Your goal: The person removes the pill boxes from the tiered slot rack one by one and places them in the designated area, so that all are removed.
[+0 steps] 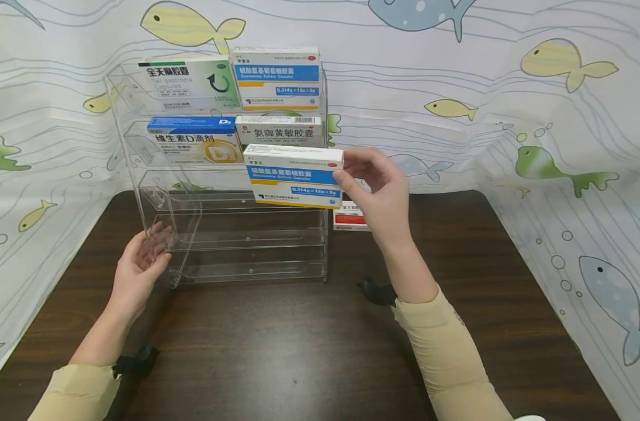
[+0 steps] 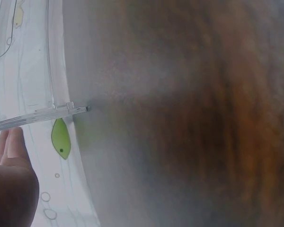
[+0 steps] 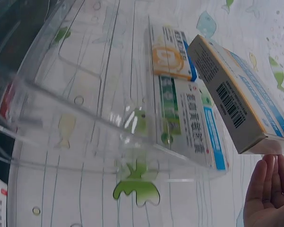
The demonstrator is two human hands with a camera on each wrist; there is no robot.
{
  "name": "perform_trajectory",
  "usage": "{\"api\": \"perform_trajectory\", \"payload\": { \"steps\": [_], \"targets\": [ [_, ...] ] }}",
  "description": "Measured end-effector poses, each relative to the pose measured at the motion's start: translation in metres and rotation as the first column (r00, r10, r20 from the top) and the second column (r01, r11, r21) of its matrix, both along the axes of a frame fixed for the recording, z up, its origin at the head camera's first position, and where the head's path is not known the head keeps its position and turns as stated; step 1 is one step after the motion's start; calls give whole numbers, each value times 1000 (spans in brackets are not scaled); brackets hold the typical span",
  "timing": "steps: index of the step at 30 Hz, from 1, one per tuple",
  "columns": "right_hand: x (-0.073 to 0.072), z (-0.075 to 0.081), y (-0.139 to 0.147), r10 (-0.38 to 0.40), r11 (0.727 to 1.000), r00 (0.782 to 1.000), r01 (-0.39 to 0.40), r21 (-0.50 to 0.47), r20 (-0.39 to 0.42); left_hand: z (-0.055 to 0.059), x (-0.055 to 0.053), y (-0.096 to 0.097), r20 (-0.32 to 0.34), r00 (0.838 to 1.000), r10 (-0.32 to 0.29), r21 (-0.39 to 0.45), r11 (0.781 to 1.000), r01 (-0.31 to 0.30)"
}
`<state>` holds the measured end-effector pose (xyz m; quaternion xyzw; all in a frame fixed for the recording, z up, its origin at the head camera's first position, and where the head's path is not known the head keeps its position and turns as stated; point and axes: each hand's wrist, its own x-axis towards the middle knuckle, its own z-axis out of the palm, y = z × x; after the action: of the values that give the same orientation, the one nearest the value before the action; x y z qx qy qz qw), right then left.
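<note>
My right hand [image 1: 383, 196] pinches the right end of a white, blue and yellow glucosamine capsule box [image 1: 293, 182], held in front of the clear acrylic display rack [image 1: 251, 272]. The box's barcode end shows in the right wrist view. My left hand [image 1: 138, 266] grips the rack's left side panel, thumb towards the front. A green and white capsule box [image 1: 185, 88] and a matching glucosamine box [image 1: 277, 79] stand on the top shelf. One tier down are a blue and white vitamin D box [image 1: 193, 143] and a white capsule box [image 1: 283, 131], partly hidden by the held box.
A red and white medicine box [image 1: 351, 221] lies on the dark wooden table [image 1: 293, 351], right of the rack and partly behind my right hand. A fish-patterned sheet [image 1: 540, 146] rises behind and at both sides. The rack's lower tiers hold no boxes.
</note>
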<state>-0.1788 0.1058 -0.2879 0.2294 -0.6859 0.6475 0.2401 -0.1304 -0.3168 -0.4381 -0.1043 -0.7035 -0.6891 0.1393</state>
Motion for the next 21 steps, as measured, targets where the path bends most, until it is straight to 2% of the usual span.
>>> {"api": "perform_trajectory", "payload": {
  "steps": [7, 17, 21],
  "targets": [
    [2, -6, 29, -60, 997, 992, 66, -50, 109, 0, -1, 0, -13, 1000, -10, 14, 1000, 10],
    [0, -20, 72, -124, 984, 985, 137, -112, 118, 0, -1, 0, -12, 1000, -7, 12, 1000, 8],
    [0, -26, 89, -151, 977, 978, 170, -127, 147, 1, -1, 0, -13, 1000, -13, 22, 1000, 13]
  ]
}}
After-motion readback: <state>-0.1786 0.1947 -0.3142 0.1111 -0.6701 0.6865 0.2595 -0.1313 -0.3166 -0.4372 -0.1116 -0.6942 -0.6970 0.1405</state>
